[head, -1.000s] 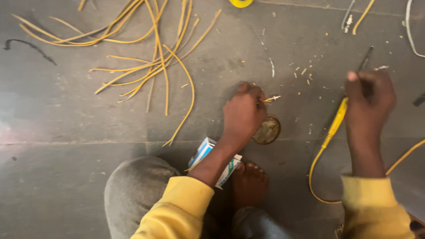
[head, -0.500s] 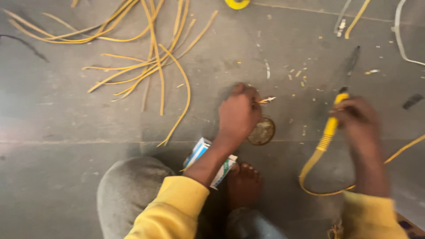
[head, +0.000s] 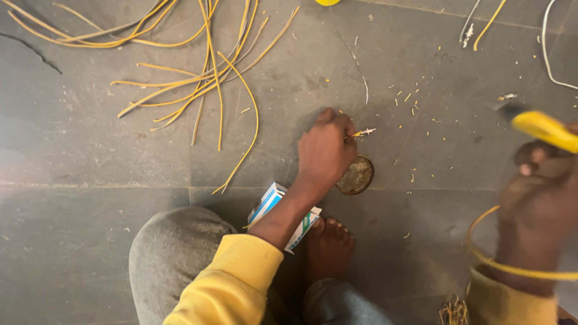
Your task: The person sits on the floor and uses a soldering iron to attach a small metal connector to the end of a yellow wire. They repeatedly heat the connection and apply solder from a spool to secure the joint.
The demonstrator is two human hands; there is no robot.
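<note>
A small round tin sits just below the left hand's fingertips; its contents are unclear. Those fingers pinch a stripped wire end against the grey stone floor. The blurred right hand curls around a yellow cable. Loose yellow wires lie farther off.

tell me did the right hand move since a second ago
Yes. The right hand with its yellow cable has come toward the camera and rightward, away from the round lid on the floor.
</note>
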